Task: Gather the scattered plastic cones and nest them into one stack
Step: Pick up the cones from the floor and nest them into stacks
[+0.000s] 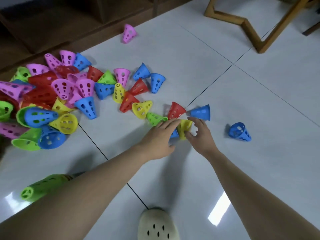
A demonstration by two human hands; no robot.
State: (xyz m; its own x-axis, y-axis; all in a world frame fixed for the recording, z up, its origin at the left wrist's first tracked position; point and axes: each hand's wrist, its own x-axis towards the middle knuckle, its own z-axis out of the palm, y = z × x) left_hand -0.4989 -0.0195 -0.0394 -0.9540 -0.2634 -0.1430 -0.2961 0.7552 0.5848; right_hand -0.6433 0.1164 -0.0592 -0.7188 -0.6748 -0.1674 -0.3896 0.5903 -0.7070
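Several perforated plastic cones in pink, red, blue, green and yellow lie scattered on the white tiled floor, most of them in a pile at the left. At the centre my right hand pinches a yellow cone between thumb and fingers. My left hand reaches in from the left, with its fingers over a blue cone that pokes out between fingers and thumb. Just beyond my hands lie a red cone, a blue cone and a green cone. A nested green stack lies lower left.
A lone blue cone lies to the right and a pink cone far back. Wooden furniture legs stand at the top right, a dark wooden shelf unit at the top left. My slippered foot is at the bottom edge.
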